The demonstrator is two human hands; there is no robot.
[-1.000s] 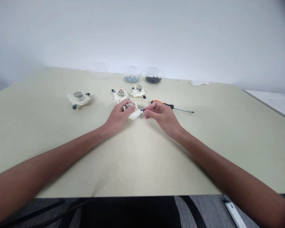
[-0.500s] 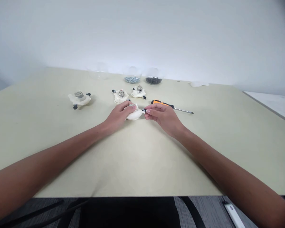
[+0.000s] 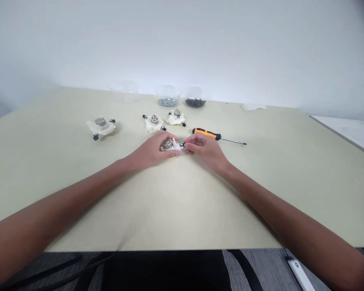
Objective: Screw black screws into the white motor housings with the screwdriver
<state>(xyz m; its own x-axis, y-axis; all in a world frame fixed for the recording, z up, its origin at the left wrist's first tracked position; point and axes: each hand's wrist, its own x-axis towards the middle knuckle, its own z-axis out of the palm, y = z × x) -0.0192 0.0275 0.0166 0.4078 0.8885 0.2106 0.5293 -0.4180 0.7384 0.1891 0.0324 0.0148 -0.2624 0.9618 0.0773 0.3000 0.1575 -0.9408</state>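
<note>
My left hand (image 3: 153,150) is closed around a white plastic motor housing (image 3: 176,148), its round metal motor (image 3: 168,144) facing up. At the housing's right side, my right hand (image 3: 204,148) pinches a small black rubber grommet (image 3: 182,144) with a pale centre, which sits on or against the housing's tab. Fingers partly hide the contact. Just behind my right hand lies an orange and black screwdriver (image 3: 206,133), shaft pointing right. Two similar motor housings with black grommets, a left one (image 3: 153,123) and a right one (image 3: 176,117), stand behind my hands.
Another motor housing (image 3: 101,126) stands farther left. Along the back are a clear bowl (image 3: 126,96), a bowl of silvery screws (image 3: 168,102) and a bowl of black parts (image 3: 195,102). A whitish flat piece (image 3: 253,107) lies at back right, before the wall.
The held motor housing has turned so its motor now faces up. My left thumb has moved to its near side, while my right hand keeps its pinch on the grommet.
</note>
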